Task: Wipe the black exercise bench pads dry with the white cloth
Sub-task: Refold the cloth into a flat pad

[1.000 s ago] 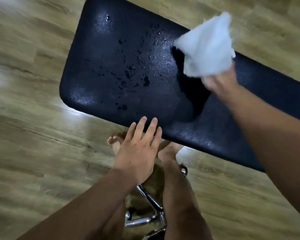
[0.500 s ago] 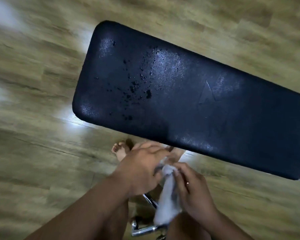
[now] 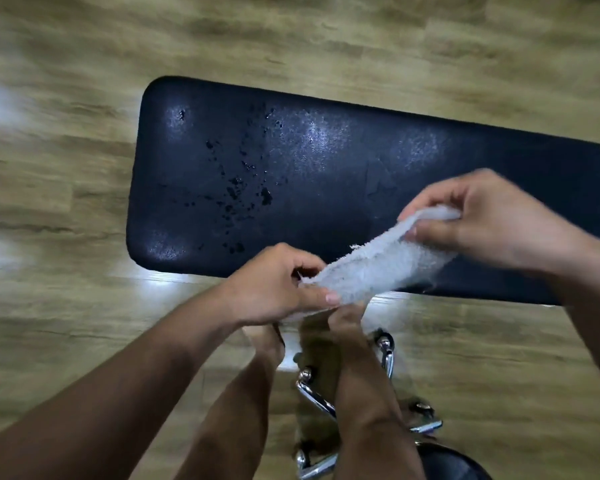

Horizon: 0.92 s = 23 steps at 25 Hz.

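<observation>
A long black bench pad [image 3: 343, 161] lies across the middle of the view, with water droplets [image 3: 243, 192] scattered over its left half. The white cloth [image 3: 378, 261] is stretched in the air over the pad's near edge. My left hand [image 3: 274, 285] pinches its lower left end. My right hand [image 3: 492, 220] grips its upper right end, above the pad's right part. The cloth does not touch the pad.
Wooden plank floor [image 3: 66, 306] surrounds the bench. My bare legs and feet [image 3: 267, 341] stand right below the pad's near edge. Chrome frame tubes [image 3: 312, 396] of the bench sit between the legs, and a second black pad [image 3: 458, 462] shows at the bottom right.
The cloth was bunched low between both hands by my legs; now my right hand has pulled its end up and right, spreading it over the pad's near edge. The view shifted, so the pad appears lower.
</observation>
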Available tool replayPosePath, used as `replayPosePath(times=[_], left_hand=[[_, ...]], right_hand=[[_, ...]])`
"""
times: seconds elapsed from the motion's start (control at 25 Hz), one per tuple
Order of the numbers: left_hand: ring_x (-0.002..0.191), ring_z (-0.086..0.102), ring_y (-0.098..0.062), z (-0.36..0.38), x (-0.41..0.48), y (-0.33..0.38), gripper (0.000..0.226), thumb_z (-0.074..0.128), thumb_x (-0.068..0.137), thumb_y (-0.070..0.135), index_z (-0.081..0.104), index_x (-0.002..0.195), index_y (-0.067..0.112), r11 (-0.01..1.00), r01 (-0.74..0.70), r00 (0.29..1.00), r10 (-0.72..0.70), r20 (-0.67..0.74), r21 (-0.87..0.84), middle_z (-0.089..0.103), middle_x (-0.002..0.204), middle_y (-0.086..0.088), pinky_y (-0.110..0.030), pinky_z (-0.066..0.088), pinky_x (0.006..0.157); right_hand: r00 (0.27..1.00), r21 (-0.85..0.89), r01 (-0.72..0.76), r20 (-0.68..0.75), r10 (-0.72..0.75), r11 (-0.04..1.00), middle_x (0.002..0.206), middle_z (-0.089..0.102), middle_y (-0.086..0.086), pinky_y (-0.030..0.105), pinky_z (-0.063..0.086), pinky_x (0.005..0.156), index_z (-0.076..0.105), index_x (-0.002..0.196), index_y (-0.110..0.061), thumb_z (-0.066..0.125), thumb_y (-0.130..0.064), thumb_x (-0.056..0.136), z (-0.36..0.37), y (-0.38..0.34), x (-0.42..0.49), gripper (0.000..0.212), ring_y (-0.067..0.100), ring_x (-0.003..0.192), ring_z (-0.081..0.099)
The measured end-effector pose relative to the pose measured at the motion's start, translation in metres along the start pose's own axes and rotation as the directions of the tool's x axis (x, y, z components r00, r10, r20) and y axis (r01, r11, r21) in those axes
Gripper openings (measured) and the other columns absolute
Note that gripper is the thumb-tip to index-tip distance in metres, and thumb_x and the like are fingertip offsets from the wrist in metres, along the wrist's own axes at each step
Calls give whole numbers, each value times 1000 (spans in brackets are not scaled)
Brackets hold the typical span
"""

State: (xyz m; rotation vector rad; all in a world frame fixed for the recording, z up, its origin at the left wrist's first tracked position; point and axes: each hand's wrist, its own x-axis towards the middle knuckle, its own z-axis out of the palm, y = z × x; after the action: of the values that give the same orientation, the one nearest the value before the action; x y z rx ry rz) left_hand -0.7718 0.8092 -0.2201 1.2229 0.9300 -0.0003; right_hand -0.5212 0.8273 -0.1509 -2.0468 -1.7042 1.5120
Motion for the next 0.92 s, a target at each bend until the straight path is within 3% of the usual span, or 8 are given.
replayPosePath(times=[0.16, 0.24, 0.48, 0.6, 0.68, 0.72, 0.8, 0.92], left_hand=[[51, 43, 2, 1, 5, 16, 20, 74, 83, 11, 71, 64, 16, 997, -17, 997, 23, 78, -74, 51, 56, 15, -13, 35, 48], [49, 47, 3, 3, 10, 23, 10, 71, 84, 4, 69, 74, 2, 988, -55, 992, 70, 102, -146, 55, 56, 13, -10, 37, 46], [70, 68, -13, 4, 35, 22, 13, 70, 87, 11, 74, 98, 4, 982, 78, 997, -72, 39, -171, 75, 85, -11, -22, 52, 61], [77, 65, -23, 8, 50, 21, 19, 66, 91, 17, 71, 97, -1, 966, 109, 985, -137, -107, -235, 73, 94, -22, -33, 51, 72], [86, 66, -30, 17, 57, 25, 23, 60, 95, 15, 68, 105, -4, 873, 106, 958, -219, -187, -477, 70, 104, -27, -43, 52, 83], [88, 68, -30, 21, 60, 28, 26, 56, 98, 16, 66, 110, -3, 773, 106, 941, -281, -188, -626, 71, 105, -24, -45, 54, 86], [80, 70, -25, 28, 63, 30, 33, 53, 99, 28, 67, 112, 2, 631, 102, 919, -355, -170, -769, 74, 96, -16, -41, 59, 75], [71, 70, -22, 32, 57, 15, 20, 66, 92, 27, 72, 94, 9, 776, 84, 887, -344, -307, -626, 75, 86, -10, -35, 54, 66]], right_hand=[[977, 165, 30, -215, 6, 986, 66, 68, -1, 19, 46, 55, 70, 82, -14, 72, -16, 85, -20, 14, 8, 5, 5, 57, 55], [956, 186, 43, -294, 14, 982, 67, 60, 3, 19, 43, 51, 63, 82, -16, 66, -18, 91, -20, 21, 18, 10, 6, 55, 50], [905, -42, -32, -425, 12, 999, 89, 61, 5, 29, 47, 70, 61, 96, -16, 61, -28, 94, -40, 48, 55, 13, 16, 78, 54], [747, -185, 23, -650, -140, 982, 89, 60, 1, 15, 40, 66, 62, 97, -16, 57, -28, 94, -41, 40, 53, 13, 6, 78, 49], [618, -321, 85, -726, -303, 943, 91, 62, 8, 17, 37, 67, 65, 98, -11, 54, -23, 93, -18, 36, 37, 18, 12, 78, 50], [627, -377, 112, -691, -360, 919, 94, 63, 9, 23, 42, 68, 67, 99, -12, 51, -21, 91, 7, 34, 25, 20, 17, 80, 53], [775, -422, 169, -502, -385, 891, 102, 62, 5, 35, 51, 60, 68, 101, -19, 49, -21, 85, 79, 35, -5, 25, 25, 83, 56], [868, -354, 345, -232, -439, 869, 110, 64, -2, 38, 53, 68, 71, 98, -23, 59, -23, 86, 146, 36, -37, 17, 25, 94, 58]])
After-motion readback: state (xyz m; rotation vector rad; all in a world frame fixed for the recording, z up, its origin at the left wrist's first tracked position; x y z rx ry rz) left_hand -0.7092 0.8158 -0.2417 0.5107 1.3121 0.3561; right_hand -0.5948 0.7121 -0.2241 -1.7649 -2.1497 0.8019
